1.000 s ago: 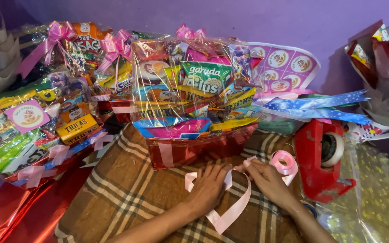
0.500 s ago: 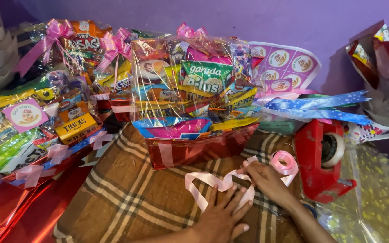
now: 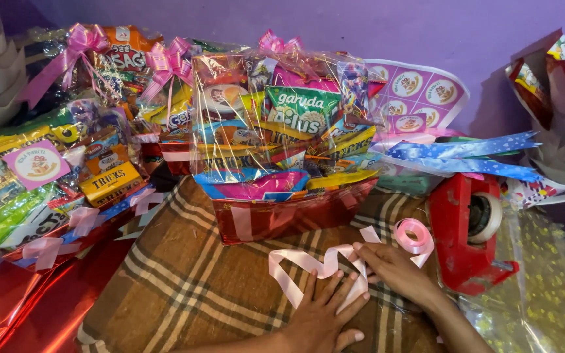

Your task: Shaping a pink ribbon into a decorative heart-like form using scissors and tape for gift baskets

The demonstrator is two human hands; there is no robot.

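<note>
Now left hand [image 3: 322, 314] flat on ribbon [image 3: 308, 265]

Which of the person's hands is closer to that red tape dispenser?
The right hand. It pinches the pink ribbon just left of the red tape dispenser. The left hand lies flat on the ribbon, further left and lower on the checked cloth.
</note>
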